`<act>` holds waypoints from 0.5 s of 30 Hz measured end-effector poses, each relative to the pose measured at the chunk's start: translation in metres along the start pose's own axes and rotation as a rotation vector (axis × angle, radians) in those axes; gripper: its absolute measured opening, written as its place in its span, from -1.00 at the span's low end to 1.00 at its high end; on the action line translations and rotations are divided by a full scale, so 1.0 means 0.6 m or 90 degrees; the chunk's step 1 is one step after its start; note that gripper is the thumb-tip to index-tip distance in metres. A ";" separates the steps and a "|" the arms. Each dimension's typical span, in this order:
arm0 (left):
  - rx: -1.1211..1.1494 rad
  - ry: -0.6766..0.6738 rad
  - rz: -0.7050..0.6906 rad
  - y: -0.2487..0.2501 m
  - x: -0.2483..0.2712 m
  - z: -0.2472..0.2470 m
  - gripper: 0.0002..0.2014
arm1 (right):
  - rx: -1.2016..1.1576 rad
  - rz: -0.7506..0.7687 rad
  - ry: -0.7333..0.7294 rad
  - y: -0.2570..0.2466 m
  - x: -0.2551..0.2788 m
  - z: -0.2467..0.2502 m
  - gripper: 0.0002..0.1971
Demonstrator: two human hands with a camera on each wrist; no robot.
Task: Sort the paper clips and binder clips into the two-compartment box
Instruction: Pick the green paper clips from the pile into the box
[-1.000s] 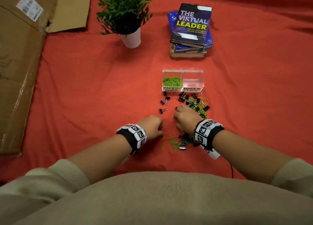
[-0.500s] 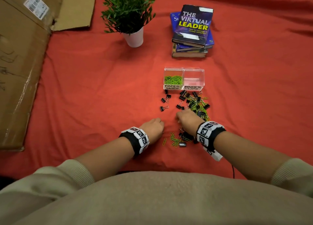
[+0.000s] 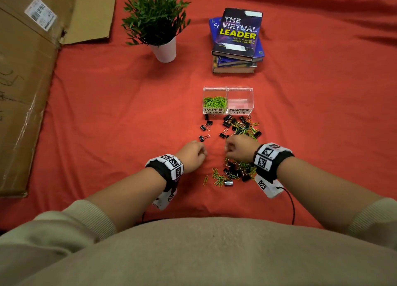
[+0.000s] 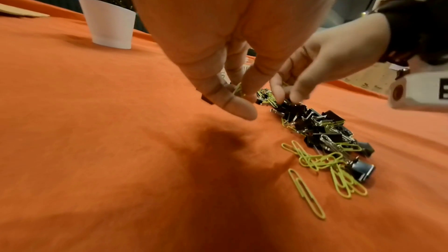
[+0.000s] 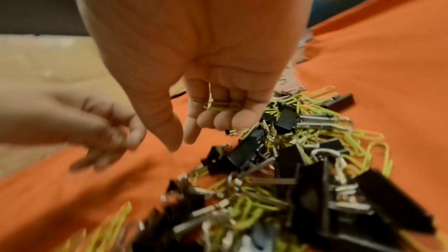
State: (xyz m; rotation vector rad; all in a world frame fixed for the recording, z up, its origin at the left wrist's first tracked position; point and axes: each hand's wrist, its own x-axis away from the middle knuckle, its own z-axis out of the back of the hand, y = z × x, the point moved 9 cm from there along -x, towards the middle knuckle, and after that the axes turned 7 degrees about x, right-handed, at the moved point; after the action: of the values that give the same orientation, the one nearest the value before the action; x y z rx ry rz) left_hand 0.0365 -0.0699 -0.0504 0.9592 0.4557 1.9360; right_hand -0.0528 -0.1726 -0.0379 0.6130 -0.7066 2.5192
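Mixed paper clips [image 3: 219,176] and binder clips [image 3: 236,169] are heaped on the red worktop [image 3: 129,113], near the two-compartment box [image 3: 228,111]. A green clip is held in each curled hand – left hand [image 3: 193,155], right hand [image 3: 240,148]. Light, slippery wire is judged best pinched singly – tangles are likely.

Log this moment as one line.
left hand: holds green paper clip | right hand: holds green paper clip | binder compartment: empty

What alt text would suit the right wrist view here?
The right hand hangs palm-down over a tangled pile of black binder clips and green paper clips on red cloth, a green paper clip tucked under its curled fingers. The left hand is blurred alongside.
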 end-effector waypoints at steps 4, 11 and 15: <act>0.036 0.000 0.053 0.000 0.000 -0.007 -0.84 | 0.142 0.025 -0.046 0.006 -0.004 -0.020 -0.86; -0.131 -0.087 -0.055 0.043 0.017 -0.067 -0.76 | 0.084 -0.036 0.047 0.044 -0.002 0.012 -0.76; -0.217 -0.141 -0.128 0.048 0.025 -0.100 -0.65 | 0.165 0.054 0.016 0.007 -0.001 -0.020 -0.73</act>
State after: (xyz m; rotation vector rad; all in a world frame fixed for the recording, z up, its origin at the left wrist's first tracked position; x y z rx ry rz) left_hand -0.0306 -0.0689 -0.0630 0.8553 0.0844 1.6375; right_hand -0.0578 -0.1690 -0.0488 0.6485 -0.4064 2.7157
